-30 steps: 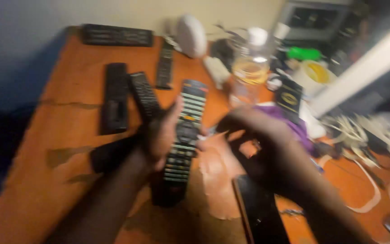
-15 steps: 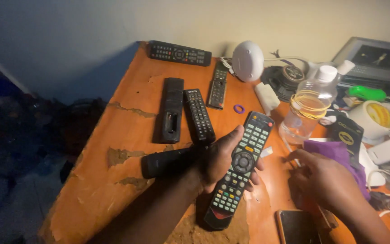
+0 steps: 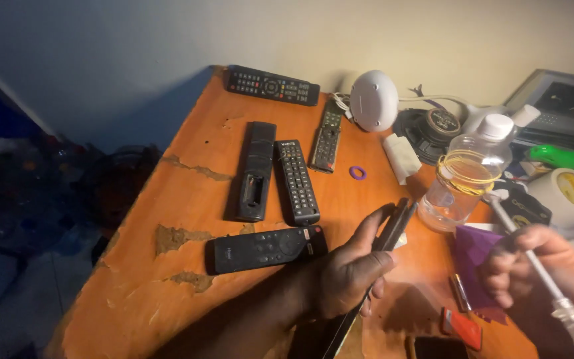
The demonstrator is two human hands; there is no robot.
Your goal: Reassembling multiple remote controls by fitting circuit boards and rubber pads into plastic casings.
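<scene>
My left hand point(image 3: 348, 272) grips a long black remote control point(image 3: 393, 229), turned edge-on so its side faces me. My right hand point(image 3: 533, 262) holds a thin white stick-like tool point(image 3: 529, 256) with a clear handle, at the right over a purple cloth point(image 3: 473, 247). A short black remote point(image 3: 264, 248) lies just left of my left hand.
Several more remotes point(image 3: 297, 179) lie on the worn orange table point(image 3: 167, 266). A clear plastic bottle point(image 3: 466, 176) with yellow bands, a white round device point(image 3: 373, 100), a purple ring point(image 3: 357, 173), a white tape roll point(image 3: 569, 193) and a small red item point(image 3: 461, 327) crowd the right side.
My left hand has rotated the remote from buttons-up to edge-on. My right hand moved right and now holds the white tool. The camera view shifted slightly.
</scene>
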